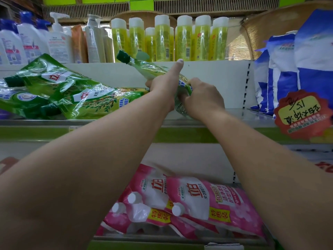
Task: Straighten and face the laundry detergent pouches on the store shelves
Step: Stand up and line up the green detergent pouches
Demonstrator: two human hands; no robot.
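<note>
From the head view we see our left hand [163, 85] and right hand [199, 98] both clamped around one green pouch [153, 69], its cap tilted up-left above our knuckles, other green pouches [72, 91] lying left.

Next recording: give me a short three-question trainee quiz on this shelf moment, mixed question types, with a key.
1. True or false: both hands grip the green plastic detergent pouch with the dark green screw cap.
2. Which way does that pouch's cap point? A) up and to the left B) straight down C) to the right
3. Fill in: the pink detergent pouches with white caps lie on the shelf ______ the one being worked on.

Key
1. True: the left hand and right hand both hold it.
2. A
3. below; more green pouches lying flat sit to the left on the metal shelf.
</note>
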